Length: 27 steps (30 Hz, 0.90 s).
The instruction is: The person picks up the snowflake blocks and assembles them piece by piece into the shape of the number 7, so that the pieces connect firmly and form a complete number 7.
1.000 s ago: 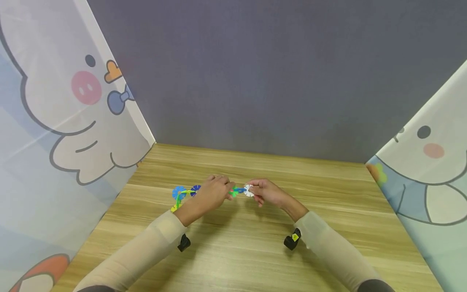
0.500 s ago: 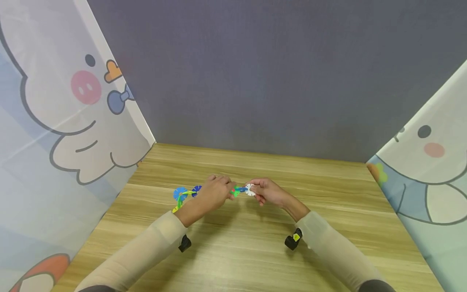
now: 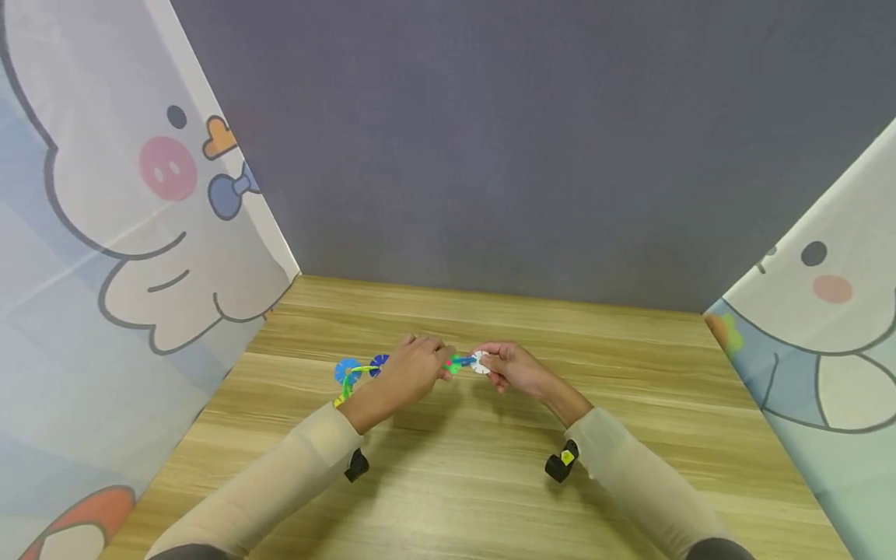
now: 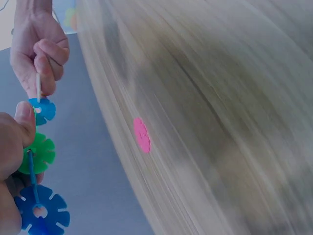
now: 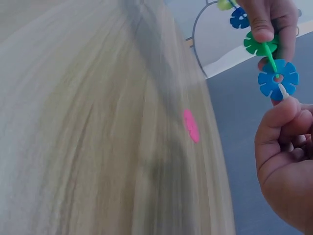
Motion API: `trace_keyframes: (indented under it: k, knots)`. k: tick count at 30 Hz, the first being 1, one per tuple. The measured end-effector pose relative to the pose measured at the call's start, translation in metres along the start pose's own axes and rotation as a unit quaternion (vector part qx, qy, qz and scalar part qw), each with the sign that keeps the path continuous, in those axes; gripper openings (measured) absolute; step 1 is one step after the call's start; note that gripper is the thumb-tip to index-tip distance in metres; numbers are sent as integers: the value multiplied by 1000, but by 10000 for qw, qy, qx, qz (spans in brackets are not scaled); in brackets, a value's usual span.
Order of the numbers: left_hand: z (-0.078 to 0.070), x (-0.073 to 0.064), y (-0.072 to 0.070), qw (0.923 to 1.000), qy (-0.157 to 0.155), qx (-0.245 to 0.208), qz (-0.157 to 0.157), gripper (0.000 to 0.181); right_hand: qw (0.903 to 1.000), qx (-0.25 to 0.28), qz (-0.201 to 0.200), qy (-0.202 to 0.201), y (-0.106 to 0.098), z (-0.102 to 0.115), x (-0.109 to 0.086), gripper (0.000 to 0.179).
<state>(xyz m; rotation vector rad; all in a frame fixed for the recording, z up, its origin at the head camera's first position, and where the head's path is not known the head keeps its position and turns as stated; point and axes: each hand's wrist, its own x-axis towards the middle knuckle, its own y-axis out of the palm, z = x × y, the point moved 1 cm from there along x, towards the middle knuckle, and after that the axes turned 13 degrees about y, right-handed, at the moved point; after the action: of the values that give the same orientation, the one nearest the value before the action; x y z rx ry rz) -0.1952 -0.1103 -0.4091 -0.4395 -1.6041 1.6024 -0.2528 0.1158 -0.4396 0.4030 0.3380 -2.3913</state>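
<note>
A chain of slotted plastic snowflake discs hangs between the hands above the table. My left hand (image 3: 413, 369) grips its middle, thumb and fingers pinching around a green disc (image 4: 45, 151). To the left of that hand in the head view trail a dark blue disc (image 3: 379, 360), a light blue disc (image 3: 342, 367) and a yellow disc (image 3: 340, 401). My right hand (image 3: 514, 365) pinches a white disc (image 3: 481, 362) at the chain's right end. In the right wrist view this white disc is edge-on against a blue disc (image 5: 289, 76), which joins the green one.
A loose pink disc (image 5: 190, 126) lies on the wooden table (image 3: 448, 482); both wrist views show it. Behind the table rises a grey panel (image 3: 490, 155). Panels printed with cartoon animals, one at the left (image 3: 231, 257) and one at the right (image 3: 777, 334), flank it.
Both hands keep nearly the same place and hold. The chain's left end has shifted slightly to the right in the head view.
</note>
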Motion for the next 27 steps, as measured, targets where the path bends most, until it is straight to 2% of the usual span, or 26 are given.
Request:
trace_keyframes:
  k: [3,7,10,20,23,27]
  knots:
    - [2,2,-4,9999,-9,-148,87,45,9997,103,-200,-19,1,3,-2,34]
    - [6,2,-9,9993,-182,-255,185,46,9988,242,-424,5,4,12,-3,33]
    - [7,3,-11,9988,-298,-350,186,45,9983,332,-469,-12,5,15,-3,34]
    - [5,4,-14,9977,-395,-494,250,48,9977,495,-464,-21,2,14,-5,34]
    - [5,3,-14,9980,-380,-472,201,48,9976,521,-453,-52,3,15,-6,35]
    - [4,1,-14,9995,-174,-230,131,45,9981,487,-364,-59,4,16,-7,34]
